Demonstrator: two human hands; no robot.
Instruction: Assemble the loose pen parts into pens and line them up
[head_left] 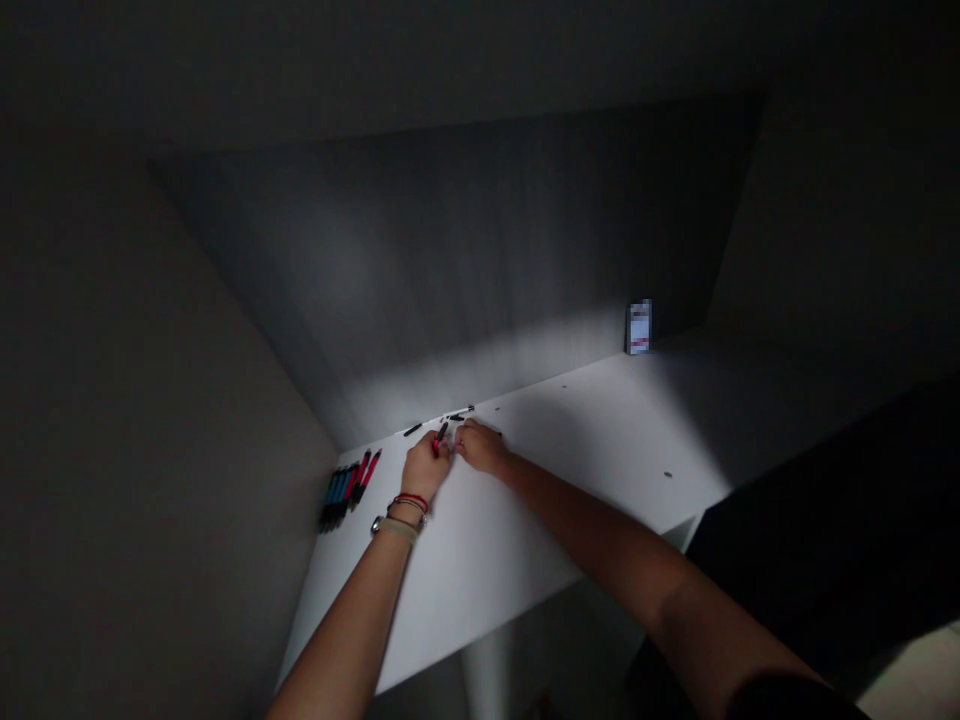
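Note:
My left hand [425, 466] is closed around a red and black pen [440, 437], which points up and slightly to the right. Close beside it, my right hand [481, 446] has its fingers pinched together; whatever lies between them is too small to make out. Just beyond both hands, small dark pen parts [456, 417] lie on the white desk near the wall. A separate black piece [412, 430] rests to their left. Farther left, blue and black pens [335, 497] lie side by side in a row, with red and black pens [365, 478] next to them.
The white desk [465, 560] runs along a grey back panel [450, 260], and a wall [187, 420] borders it on the left. A lit phone [639, 328] leans upright against the panel at the right. Surroundings are dark.

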